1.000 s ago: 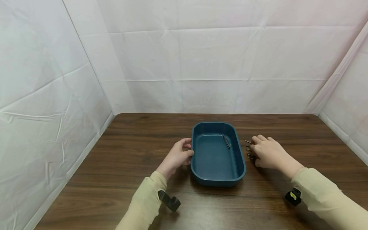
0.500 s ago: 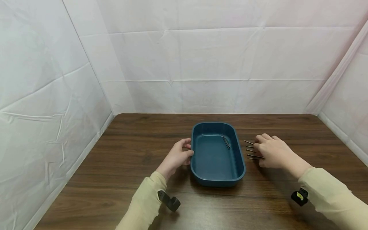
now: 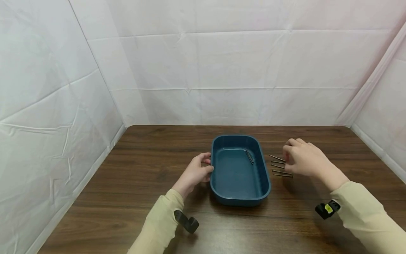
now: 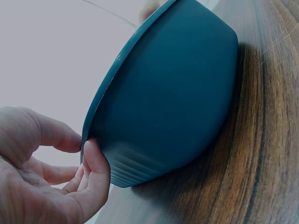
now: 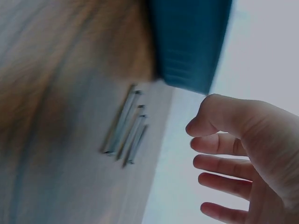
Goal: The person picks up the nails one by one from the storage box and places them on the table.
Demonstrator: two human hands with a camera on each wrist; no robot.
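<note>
A dark blue oblong tray [image 3: 233, 174] sits mid-table; one metal nail [image 3: 250, 157] lies inside near its right wall. My left hand [image 3: 198, 171] holds the tray's left side: in the left wrist view the thumb [image 4: 96, 161] presses the outer wall of the tray [image 4: 173, 93] and a finger meets the rim. Several loose nails [image 3: 280, 165] lie in a row just right of the tray. My right hand [image 3: 304, 160] hovers above them, fingers relaxed, holding nothing I can see. The right wrist view shows my right hand [image 5: 243, 154], the nails [image 5: 125, 126] and the tray [image 5: 191, 42], blurred.
The brown wooden table [image 3: 152, 176] is enclosed by white sheet walls at the left, back and right. Black camera mounts sit on both of my wrists [image 3: 188, 223] [image 3: 326, 209].
My right hand has lifted off the row of nails and drawn right and up, uncovering them. My left hand and the tray have stayed put.
</note>
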